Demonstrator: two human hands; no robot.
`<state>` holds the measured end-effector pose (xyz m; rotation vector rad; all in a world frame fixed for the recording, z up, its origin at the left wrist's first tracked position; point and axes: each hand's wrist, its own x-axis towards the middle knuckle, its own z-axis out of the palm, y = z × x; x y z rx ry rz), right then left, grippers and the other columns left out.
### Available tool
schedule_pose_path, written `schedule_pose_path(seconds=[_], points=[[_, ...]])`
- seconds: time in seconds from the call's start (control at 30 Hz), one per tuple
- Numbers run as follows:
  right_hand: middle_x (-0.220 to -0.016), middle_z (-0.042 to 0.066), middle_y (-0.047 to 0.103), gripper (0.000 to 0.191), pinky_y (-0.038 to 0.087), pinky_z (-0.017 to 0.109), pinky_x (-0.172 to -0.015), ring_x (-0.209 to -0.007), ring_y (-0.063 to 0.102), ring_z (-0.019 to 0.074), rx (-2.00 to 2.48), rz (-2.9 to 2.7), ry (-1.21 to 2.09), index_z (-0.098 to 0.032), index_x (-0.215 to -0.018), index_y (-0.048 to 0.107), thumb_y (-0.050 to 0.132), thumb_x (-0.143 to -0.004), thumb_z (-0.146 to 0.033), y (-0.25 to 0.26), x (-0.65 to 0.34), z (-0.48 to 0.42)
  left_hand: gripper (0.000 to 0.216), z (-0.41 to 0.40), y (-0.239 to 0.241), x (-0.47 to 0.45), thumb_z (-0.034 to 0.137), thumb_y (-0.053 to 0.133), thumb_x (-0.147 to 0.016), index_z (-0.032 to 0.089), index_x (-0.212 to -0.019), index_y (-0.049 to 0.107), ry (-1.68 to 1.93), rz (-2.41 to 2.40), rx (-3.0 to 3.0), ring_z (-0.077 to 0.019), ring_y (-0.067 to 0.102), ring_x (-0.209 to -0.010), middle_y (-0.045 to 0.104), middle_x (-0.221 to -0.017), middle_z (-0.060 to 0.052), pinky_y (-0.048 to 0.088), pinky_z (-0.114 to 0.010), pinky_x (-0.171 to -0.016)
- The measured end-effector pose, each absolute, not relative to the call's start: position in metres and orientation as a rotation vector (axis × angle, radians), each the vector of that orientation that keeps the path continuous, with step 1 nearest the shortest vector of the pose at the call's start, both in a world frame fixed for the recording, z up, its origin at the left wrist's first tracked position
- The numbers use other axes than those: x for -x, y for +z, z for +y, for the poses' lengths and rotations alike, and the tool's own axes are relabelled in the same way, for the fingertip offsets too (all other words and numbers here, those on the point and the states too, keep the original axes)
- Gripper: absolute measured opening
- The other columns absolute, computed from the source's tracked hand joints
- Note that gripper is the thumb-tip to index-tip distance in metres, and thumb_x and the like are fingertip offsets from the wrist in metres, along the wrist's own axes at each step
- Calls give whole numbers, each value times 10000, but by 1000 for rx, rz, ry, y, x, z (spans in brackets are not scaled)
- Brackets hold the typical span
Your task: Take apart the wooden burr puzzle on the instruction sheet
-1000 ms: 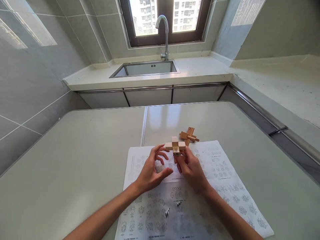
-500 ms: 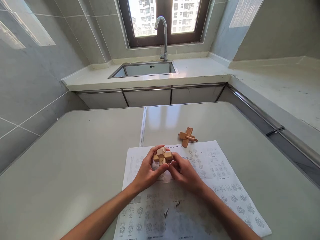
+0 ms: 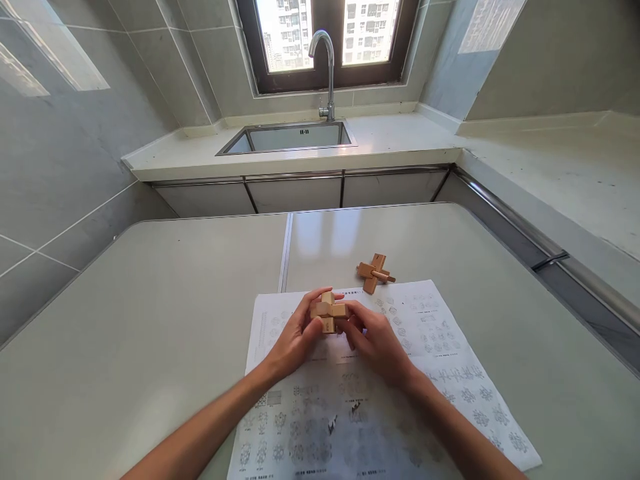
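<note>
A pale wooden cross-shaped block puzzle [image 3: 329,311] is held between both hands, just above a printed sheet of diagrams [image 3: 435,340]. My left hand [image 3: 295,337] wraps its fingers round the puzzle's left side. From the right, my right hand [image 3: 377,340] pinches it with fingertips closed on the wood. A second, darker wooden cross puzzle [image 3: 375,273] with a round peg lies on the table beyond the sheet's far edge, a short way past my right hand.
The sheet lies on a pale grey table [image 3: 150,320] with a seam down its middle. Behind it runs a counter with a steel sink [image 3: 290,137] and a tall tap [image 3: 326,67] under a window. A counter [image 3: 550,173] also runs along the right.
The pale puzzle was held up in my right hand alone; it has come down and left, and my left hand has closed on it. Since then the hands have turned it slightly.
</note>
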<state>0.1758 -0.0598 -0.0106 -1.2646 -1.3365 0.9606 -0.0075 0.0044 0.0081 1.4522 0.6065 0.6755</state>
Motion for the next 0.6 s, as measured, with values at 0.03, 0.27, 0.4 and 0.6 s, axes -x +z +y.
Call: schedule_pose_path(seconds=[0.03,0.27,0.4,0.6], points=[[-741,1,666,153,435,306,-612,-589,567,176,1276,-1356,913,-268,-1076,716,611,-1011,-358,-12,-176,-60,682,5,7,8,708,513,-984,280,-1512,473,656,615,-1442,-311,627,-1253,620,-1443,-135,464,-457,-1098],[-602,-44,556,215,409,295,-582,-531,505,170,1329,-1302,897,-292,-1151,731,623,-1014,-416,-14,-178,-61,668,7,10,9,687,494,-1008,253,-1513,437,577,723,-1453,-245,682,-1043,739,-1049,-60,478,-383,-993],[-575,-76,523,318,405,263,-551,-526,510,155,1288,-1156,1041,-267,-1150,650,694,-957,-516,-13,-176,-60,645,8,12,7,669,584,-974,243,-1443,462,628,745,-1399,-241,701,-1007,754,-1108,-85,495,-396,-991],[-716,-42,664,395,384,219,-472,-458,488,94,1163,-1030,1325,-240,-1054,549,610,-975,-622,-13,-177,-55,655,7,8,4,507,757,-923,281,-1438,421,756,637,-1326,-272,653,-1244,604,-1476,-160,494,-393,-1053]])
